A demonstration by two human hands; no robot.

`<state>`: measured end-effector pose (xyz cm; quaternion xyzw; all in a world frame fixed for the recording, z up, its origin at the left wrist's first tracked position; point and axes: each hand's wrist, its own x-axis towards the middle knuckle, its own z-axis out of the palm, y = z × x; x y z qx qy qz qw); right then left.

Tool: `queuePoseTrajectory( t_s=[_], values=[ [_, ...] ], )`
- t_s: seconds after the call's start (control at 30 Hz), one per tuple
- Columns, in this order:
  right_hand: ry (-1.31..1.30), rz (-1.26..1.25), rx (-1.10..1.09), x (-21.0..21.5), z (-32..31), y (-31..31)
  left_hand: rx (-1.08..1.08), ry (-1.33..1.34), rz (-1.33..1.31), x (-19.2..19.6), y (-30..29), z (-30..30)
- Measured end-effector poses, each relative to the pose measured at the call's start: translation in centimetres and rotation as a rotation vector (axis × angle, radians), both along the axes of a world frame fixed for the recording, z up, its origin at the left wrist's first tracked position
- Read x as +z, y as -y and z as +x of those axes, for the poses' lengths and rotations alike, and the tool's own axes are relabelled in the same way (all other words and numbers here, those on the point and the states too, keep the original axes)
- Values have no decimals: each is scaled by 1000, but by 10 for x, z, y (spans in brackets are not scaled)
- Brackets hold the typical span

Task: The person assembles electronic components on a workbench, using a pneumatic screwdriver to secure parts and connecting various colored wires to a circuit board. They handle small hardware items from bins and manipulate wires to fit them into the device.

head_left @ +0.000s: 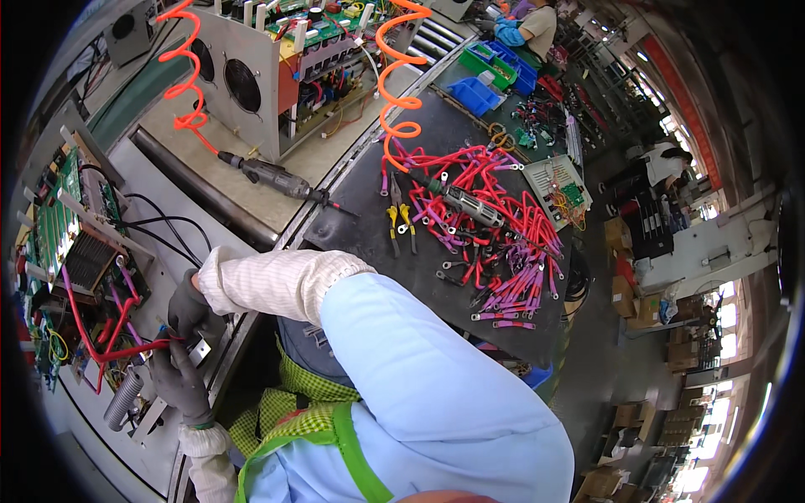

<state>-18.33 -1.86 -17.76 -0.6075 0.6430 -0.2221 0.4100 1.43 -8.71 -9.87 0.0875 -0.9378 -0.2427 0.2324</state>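
Both my hands, in dark grey gloves, meet at the lower left beside an open electronics chassis (84, 251). A thick red cable (126, 352) bends out from the chassis and its end runs to my fingers. My left hand (182, 381) has its fingers closed around that end. Just above it my right hand (191, 307) is curled, fingertips down by the same cable end; what they pinch is hidden. Beside the hands sit a metal bracket (199, 350) and a ribbed grey cylinder (124, 401).
On the black bench lie a heap of red cables with lugs (528, 243), yellow-handled pliers (402, 222) and a power screwdriver (470, 204). Another screwdriver (272, 178) lies by a fan-fitted chassis (243, 75). Orange coiled hoses (390, 67) hang above. Other people work farther off.
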Motion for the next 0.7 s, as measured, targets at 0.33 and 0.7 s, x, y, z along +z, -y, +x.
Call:
queuePoseTrajectory(
  t_s=[0.33,0.7],
  values=[
    [-39,75,-82,29,13,-13,-33,-48,39,-6,3,0],
    [-164,-183,-17,-25,6,-16,-30,-82,42,-7,2,0]
  ],
)
